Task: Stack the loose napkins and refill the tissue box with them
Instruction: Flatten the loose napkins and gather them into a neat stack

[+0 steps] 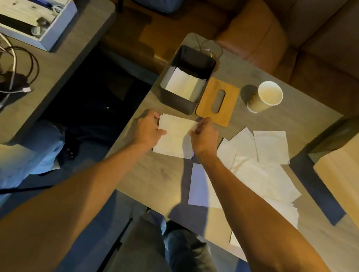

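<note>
Two-handed, pinching napkin stack before the tissue box, left hand and right hand curled on opposite edges; loose napkins right of box on worktop, sofa beyond box

My white napkin stack lay flat mid-frame; the dark tissue box stood open above it, part-filled; loose napkins overlapped at right.

Grey wood-grain table beside tan leather sofa, dim warm light, dark floor.
</note>
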A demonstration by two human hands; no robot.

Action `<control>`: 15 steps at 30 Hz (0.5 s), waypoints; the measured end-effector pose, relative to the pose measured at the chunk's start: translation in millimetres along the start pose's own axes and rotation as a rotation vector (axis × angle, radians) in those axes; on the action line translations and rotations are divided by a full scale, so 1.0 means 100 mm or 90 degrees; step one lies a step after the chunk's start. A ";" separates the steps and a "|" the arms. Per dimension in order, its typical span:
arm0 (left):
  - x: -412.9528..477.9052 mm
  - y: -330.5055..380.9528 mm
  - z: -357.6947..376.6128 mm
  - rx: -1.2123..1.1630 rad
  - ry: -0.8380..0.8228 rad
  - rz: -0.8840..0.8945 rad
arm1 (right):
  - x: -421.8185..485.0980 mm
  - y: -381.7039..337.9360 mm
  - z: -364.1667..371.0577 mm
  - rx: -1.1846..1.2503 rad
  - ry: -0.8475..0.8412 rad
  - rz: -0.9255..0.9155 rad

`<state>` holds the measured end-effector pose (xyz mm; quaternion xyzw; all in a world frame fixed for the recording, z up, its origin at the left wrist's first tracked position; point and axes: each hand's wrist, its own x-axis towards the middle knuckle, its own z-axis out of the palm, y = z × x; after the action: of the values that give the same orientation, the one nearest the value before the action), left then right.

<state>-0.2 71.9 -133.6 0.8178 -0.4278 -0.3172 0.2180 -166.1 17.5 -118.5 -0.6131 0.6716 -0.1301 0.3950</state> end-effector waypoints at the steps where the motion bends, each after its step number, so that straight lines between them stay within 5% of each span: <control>1: 0.01 -0.02 0.00 0.004 0.001 0.000 | -0.01 0.00 0.00 -0.006 0.004 -0.002; 15: -0.02 -0.21 -0.01 0.098 0.002 0.168 | 0.00 0.08 0.03 -0.113 -0.007 -0.094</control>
<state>11.2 85.1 -145.4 0.7692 -0.5545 -0.2505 0.1951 -170.2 20.5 -125.4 -0.6942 0.6315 -0.0955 0.3320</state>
